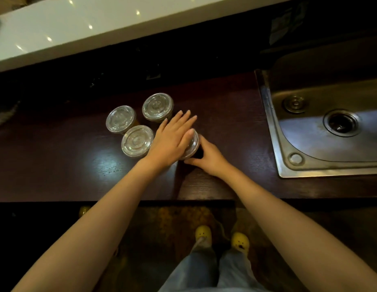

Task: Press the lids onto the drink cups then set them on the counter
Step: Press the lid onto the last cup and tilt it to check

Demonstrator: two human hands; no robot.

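Flat and with fingers spread, the left hand [172, 137] lies on the clear round plastic lid [192, 145] of a drink cup standing on the dark wooden counter [225, 114], while the right hand [208, 158] curls around that cup's side below the rim. Just left stand three other lidded clear cups [137, 141], close together. A stainless steel sink [322, 131] sits well to the right.

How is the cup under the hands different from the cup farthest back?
The near cup is mostly covered by the left hand, flat on its lid, with the right hand around its side. The back cup stands untouched, its whole lid showing. Both have clear round lids and stand on the dark counter.
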